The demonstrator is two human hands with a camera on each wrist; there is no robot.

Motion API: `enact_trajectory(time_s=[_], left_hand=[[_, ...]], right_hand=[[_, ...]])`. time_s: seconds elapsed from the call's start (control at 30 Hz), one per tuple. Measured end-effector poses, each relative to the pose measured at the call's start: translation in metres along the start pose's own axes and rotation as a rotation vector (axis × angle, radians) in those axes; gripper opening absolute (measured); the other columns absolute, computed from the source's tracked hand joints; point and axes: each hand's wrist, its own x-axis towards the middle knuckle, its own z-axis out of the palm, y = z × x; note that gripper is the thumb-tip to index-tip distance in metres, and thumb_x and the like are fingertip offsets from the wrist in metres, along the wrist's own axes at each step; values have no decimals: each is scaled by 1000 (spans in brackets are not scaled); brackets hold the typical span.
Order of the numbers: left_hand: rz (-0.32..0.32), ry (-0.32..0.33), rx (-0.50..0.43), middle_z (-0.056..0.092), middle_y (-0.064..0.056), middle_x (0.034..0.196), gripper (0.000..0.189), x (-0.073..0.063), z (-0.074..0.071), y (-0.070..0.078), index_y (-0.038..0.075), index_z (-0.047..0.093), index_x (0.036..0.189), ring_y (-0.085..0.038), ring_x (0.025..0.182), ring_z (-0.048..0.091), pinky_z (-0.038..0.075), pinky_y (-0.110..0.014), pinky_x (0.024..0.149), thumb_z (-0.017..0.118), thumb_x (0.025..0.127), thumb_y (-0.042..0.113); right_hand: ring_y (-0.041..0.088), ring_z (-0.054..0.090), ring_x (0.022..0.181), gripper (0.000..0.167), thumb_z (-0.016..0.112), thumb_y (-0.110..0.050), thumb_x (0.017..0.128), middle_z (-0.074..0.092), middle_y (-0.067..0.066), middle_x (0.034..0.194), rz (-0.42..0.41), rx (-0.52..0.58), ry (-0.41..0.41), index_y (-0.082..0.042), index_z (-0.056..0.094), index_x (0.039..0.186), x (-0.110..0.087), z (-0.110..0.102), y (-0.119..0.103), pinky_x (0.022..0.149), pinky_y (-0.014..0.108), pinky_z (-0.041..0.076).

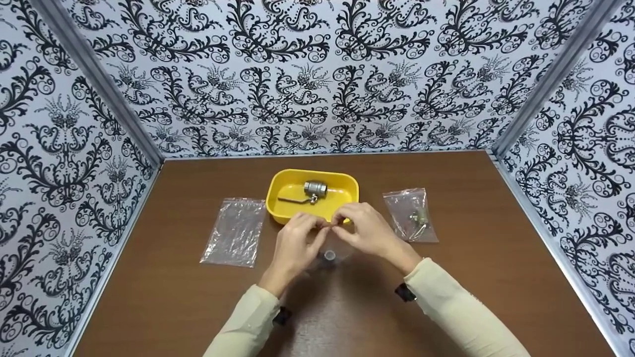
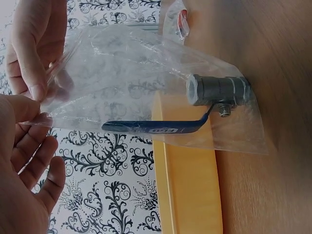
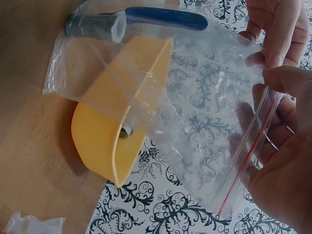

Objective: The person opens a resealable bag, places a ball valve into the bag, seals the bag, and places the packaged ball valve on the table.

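A clear zip bag [image 2: 131, 83] hangs between my two hands, its top edge pinched between thumb and fingers on both sides. My left hand [image 1: 297, 240] is at one part of that edge. My right hand [image 1: 369, 230] grips close beside it, by the red zip line [image 3: 251, 148]. Down in the bag sits a grey metal ball valve [image 2: 217, 91] with a blue lever handle [image 2: 151, 127]. The bag's lower end is near or on the tabletop; I cannot tell which.
Just beyond the hands stands a yellow tray [image 1: 317, 172] with another metal ball valve [image 1: 315, 188] in it. A flat clear bag [image 1: 234, 233] lies to the left. On the right is a clear bag [image 1: 404, 208] with small parts inside. Patterned walls enclose the brown table [image 1: 198, 307].
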Motion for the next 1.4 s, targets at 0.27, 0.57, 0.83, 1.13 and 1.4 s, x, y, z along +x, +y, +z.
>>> enact_trajectory(time_s=[0.27, 0.57, 0.83, 1.13, 1.4], left_hand=[[-37, 0, -7, 66, 2, 86, 5, -2, -1, -2, 14, 68, 89, -12, 85, 59, 51, -25, 76, 71, 86, 15], [-34, -9, -24, 70, 4, 86, 9, -4, 0, -4, 14, 72, 90, -12, 84, 60, 51, -26, 76, 70, 90, 22], [-32, 20, -32, 71, 5, 84, 8, -4, 1, -6, 16, 72, 88, -11, 83, 60, 52, -25, 74, 72, 88, 23], [-79, -77, -3, 69, 5, 87, 7, 1, -1, -7, 16, 70, 89, -12, 86, 60, 52, -27, 76, 70, 89, 22], [-61, -86, -39, 70, 4, 87, 5, 2, -2, -8, 15, 71, 90, -12, 85, 60, 51, -26, 75, 71, 88, 20]], right_hand=[[14, 63, 87, 9, 72, -20, 86, 69, -2, 89, 27, -10, 0, -14, 66, 88, 2, 2, -1, 83, 36, 48], [13, 64, 84, 7, 73, -19, 85, 70, -2, 86, -5, -29, 26, -14, 68, 87, 3, 5, -2, 81, 35, 49], [13, 63, 87, 7, 72, -21, 87, 70, -4, 88, 18, -19, -19, -16, 68, 89, 2, 2, 0, 83, 35, 49], [15, 62, 84, 6, 71, -17, 86, 68, -2, 85, 53, 0, -34, -15, 66, 86, 2, -2, 3, 83, 37, 49], [14, 61, 82, 5, 69, -17, 84, 67, -2, 85, 5, -5, -28, -14, 66, 87, 5, 0, 2, 78, 35, 48]])
